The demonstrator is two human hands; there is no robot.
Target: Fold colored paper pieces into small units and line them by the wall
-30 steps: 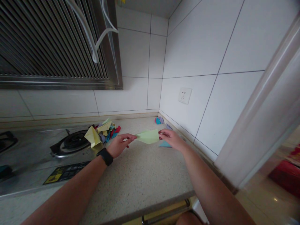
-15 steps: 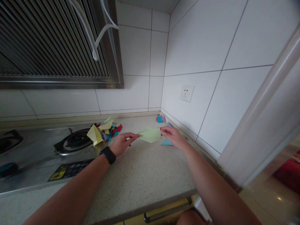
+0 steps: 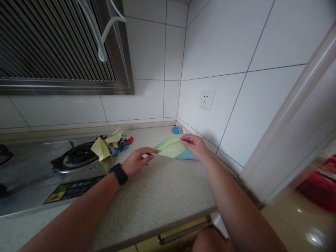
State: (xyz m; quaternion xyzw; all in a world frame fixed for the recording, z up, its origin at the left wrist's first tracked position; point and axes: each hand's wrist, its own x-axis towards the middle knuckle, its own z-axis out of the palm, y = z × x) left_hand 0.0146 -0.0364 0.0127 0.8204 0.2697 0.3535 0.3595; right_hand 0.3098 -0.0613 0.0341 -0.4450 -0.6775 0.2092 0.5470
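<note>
A pale green sheet of paper (image 3: 169,146), creased and partly folded, is stretched between my two hands above the counter. My left hand (image 3: 138,160), with a black watch on the wrist, pinches its left corner between thumb and fingers. At the other end, my right hand (image 3: 195,145) grips the upper right edge. Below and beside my right hand lies blue paper (image 3: 187,154), with a thin pink edge under it. Part of that blue paper is hidden by the green sheet and the hand.
A heap of folded coloured papers (image 3: 112,142) lies beside the gas burner (image 3: 81,154), partly on the stove (image 3: 28,168). Small folded papers (image 3: 177,130) sit in the counter's back corner. A range hood (image 3: 65,89) hangs upper left; a socket (image 3: 207,100) is on the right wall.
The green sheet has tilted, showing more of its face, and its right end has risen slightly with my right hand. More of the blue paper shows. The camera view has shifted a little.
</note>
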